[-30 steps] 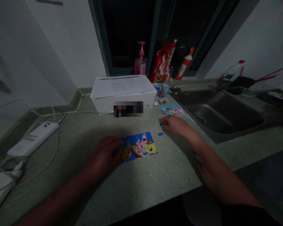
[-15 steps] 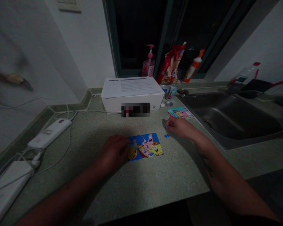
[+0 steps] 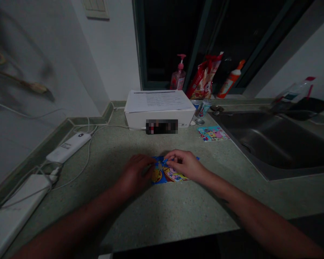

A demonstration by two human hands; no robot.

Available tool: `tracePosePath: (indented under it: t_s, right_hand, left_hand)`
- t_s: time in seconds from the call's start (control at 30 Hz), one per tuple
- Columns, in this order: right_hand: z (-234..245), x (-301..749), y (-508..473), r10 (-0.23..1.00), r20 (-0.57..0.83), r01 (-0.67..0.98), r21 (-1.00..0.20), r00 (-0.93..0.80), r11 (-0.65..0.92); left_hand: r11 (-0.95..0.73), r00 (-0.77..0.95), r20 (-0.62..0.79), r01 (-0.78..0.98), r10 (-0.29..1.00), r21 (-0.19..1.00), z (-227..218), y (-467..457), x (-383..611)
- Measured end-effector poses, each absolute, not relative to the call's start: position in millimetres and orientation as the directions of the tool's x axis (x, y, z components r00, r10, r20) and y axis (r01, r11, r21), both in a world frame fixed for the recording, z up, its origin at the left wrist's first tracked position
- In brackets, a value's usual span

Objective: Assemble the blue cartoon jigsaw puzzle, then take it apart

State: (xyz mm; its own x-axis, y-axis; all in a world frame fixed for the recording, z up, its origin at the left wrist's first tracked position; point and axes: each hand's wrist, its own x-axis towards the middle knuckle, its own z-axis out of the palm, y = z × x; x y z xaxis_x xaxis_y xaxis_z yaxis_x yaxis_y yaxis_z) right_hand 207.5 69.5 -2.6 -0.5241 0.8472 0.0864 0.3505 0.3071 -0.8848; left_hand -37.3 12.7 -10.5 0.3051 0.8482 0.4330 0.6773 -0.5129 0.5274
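Observation:
A small cartoon jigsaw puzzle (image 3: 169, 175) with a blue border lies flat on the speckled green counter (image 3: 162, 216). My left hand (image 3: 136, 172) rests on its left edge with the fingers curled, holding it down. My right hand (image 3: 183, 164) lies over the puzzle's upper middle, fingertips pinched together on a small blue piece at the top edge. Most of the picture is hidden under both hands. One loose blue piece (image 3: 197, 158) sits just right of my right hand.
A printed picture card (image 3: 212, 133) lies beside the steel sink (image 3: 275, 140). A white box (image 3: 159, 108) topped with paper stands behind the puzzle, a small can (image 3: 203, 108) beside it. Power strips (image 3: 68, 146) and cables run along the left. A soap pump (image 3: 178, 77) stands on the sill.
My right hand has moved left from the loose pieces near the card onto the puzzle's top edge, carrying a blue piece. The left hand has stayed on the puzzle. The camera has turned left.

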Motion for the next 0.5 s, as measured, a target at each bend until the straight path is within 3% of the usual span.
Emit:
tracePosePath:
  t_s: [0.33,0.4,0.5]
  right_hand:
    - [-11,185,50,0.83,0.014,0.17,-0.977,-0.558,0.131]
    - [-10,185,48,0.809,0.017,0.187,-0.97,-0.587,0.156]
    - [-5,188,48,0.788,0.091,0.29,-0.899,-0.609,0.328]
  left_hand:
    - [-0.404,0.201,0.351,0.5,0.915,0.766,-6,5,-26]
    - [-0.375,0.165,0.338,0.489,0.927,0.788,-7,6,-26]
    - [-0.309,0.134,0.28,0.486,0.951,0.817,-6,8,-26]
